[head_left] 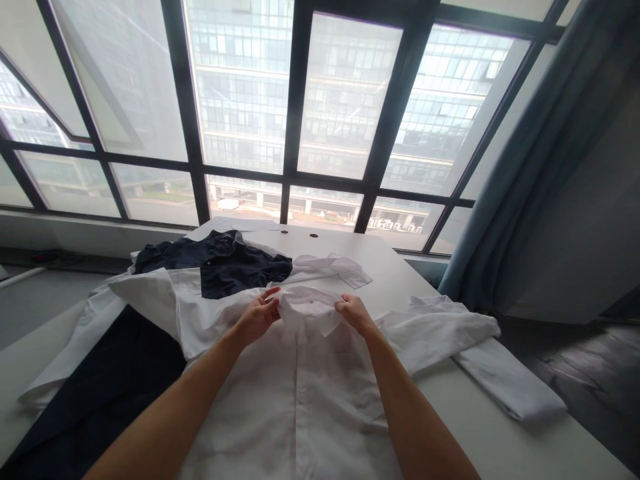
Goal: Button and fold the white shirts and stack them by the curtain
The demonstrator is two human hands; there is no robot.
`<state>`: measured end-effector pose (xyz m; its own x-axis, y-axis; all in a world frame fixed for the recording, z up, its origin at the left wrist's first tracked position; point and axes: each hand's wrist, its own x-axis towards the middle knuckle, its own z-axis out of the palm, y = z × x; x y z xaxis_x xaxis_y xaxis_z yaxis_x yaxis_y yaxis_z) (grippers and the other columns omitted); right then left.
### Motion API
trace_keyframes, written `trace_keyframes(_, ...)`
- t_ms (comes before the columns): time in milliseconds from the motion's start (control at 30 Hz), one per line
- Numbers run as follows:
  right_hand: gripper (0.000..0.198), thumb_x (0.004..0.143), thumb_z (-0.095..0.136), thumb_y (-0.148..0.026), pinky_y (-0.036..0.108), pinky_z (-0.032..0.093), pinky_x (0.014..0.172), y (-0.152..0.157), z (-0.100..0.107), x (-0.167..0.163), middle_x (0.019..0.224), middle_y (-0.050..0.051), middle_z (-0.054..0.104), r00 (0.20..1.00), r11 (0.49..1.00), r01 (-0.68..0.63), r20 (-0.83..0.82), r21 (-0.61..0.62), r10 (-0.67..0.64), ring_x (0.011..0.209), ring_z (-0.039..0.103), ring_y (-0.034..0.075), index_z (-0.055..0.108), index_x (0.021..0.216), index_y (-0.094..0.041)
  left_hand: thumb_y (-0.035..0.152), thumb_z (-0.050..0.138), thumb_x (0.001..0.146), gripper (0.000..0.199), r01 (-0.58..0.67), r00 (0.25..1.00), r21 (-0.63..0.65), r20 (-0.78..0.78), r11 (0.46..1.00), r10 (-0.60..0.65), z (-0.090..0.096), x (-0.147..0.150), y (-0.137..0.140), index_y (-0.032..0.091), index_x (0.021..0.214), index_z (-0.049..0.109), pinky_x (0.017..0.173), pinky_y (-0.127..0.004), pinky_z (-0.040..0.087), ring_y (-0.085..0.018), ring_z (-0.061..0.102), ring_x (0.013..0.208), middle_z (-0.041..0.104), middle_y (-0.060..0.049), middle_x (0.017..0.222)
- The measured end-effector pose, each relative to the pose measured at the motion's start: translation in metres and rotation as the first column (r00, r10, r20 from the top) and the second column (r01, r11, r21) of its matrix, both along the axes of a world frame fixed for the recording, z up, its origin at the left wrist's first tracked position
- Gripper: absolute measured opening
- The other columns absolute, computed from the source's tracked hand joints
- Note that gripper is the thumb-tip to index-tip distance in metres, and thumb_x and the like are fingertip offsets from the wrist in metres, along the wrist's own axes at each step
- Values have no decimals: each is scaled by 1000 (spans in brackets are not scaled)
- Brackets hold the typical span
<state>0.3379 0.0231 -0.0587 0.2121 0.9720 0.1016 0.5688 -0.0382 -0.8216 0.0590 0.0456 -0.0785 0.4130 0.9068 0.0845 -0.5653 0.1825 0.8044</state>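
Observation:
A white button-up shirt [330, 387] lies front side up on the table, its placket running down the middle towards me. My left hand [259, 317] pinches the left end of its collar [313, 297]. On the opposite end of the collar, my right hand [351, 311] is closed with thumb and fingers together. Between the two hands the collar is stretched and slightly raised. One white sleeve [440, 330] spreads out to the right of my right forearm. The shirt's lower hem is out of view.
Dark navy garments [235, 263] lie among white cloth at the back left, with a long dark piece [120, 373] nearer me. A folded white cloth [515, 380] rests at the right edge of the white table [375, 250]. Windows stand behind; a blue curtain [525, 153] hangs right.

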Motion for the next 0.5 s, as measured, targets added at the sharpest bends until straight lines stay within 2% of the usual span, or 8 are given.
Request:
trace_keyframes(100, 11, 63, 53, -25, 23, 30, 52, 1, -1, 10, 54, -4, 49, 1000, 999, -12, 25, -38, 13, 55, 44, 11, 60, 61, -18, 22, 86, 68, 61, -27, 997, -13, 79, 1000, 28, 2, -1, -2, 22, 121, 56, 72, -24, 53, -12, 66, 75, 70, 1, 87)
trace_keyframes(167, 9, 62, 58, -26, 22, 32, 53, 0, 0, 15, 54, -4, 50, 1000, 996, -30, 0, -79, 30, 55, 45, 11, 61, 61, -17, 24, 85, 68, 63, -26, 997, -17, 68, 1000, 27, 4, 0, -4, 23, 122, 55, 70, -23, 52, -11, 64, 72, 67, 3, 84)
trace_keyframes(233, 11, 61, 65, -27, 23, 37, 55, -3, 4, 18, 56, -3, 54, 989, 984, -107, -113, -143, 92, 57, 48, 11, 64, 64, -16, 34, 83, 71, 57, -42, 999, 20, -23, 999, 43, 4, 1, -5, 23, 121, 57, 68, -24, 51, -12, 63, 72, 66, 2, 84)
trace_keyframes(300, 17, 59, 73, -30, 24, 43, 60, -7, 11, 20, 60, -1, 58, 956, 957, -211, -246, -198, 160, 60, 52, 12, 66, 67, -16, 44, 79, 75, 50, -96, 968, 183, -214, 978, 135, 3, 3, -5, 21, 116, 63, 70, -26, 51, -14, 62, 76, 66, -1, 90)
trace_keyframes(333, 21, 57, 76, -31, 25, 45, 62, -10, 14, 20, 63, -1, 60, 938, 941, -259, -288, -217, 192, 63, 54, 13, 67, 68, -16, 45, 78, 74, 47, -124, 920, 319, -319, 940, 230, 2, 4, -5, 20, 111, 66, 73, -27, 51, -16, 62, 80, 66, -3, 92)
trace_keyframes(400, 28, 54, 82, -34, 25, 47, 65, -14, 21, 21, 65, -1, 61, 916, 914, -330, -315, -236, 249, 65, 55, 13, 69, 70, -16, 43, 81, 71, 38, -149, 765, 604, -430, 783, 478, -1, 6, -5, 20, 100, 71, 80, -31, 51, -19, 61, 87, 65, -5, 94)
trace_keyframes(467, 32, 53, 84, -36, 25, 46, 65, -18, 25, 21, 65, -2, 60, 903, 895, -379, -307, -236, 302, 64, 54, 13, 69, 72, -16, 39, 80, 73, 31, -144, 619, 792, -395, 593, 679, -2, 7, -4, 21, 97, 72, 83, -35, 51, -22, 60, 93, 64, -6, 100)
trace_keyframes(500, 33, 53, 84, -38, 24, 45, 64, -19, 26, 21, 64, -2, 60, 896, 887, -400, -300, -230, 326, 63, 53, 12, 69, 72, -16, 38, 77, 77, 28, -141, 572, 847, -353, 512, 741, -3, 7, -4, 22, 98, 72, 83, -36, 51, -23, 60, 95, 63, -7, 105)
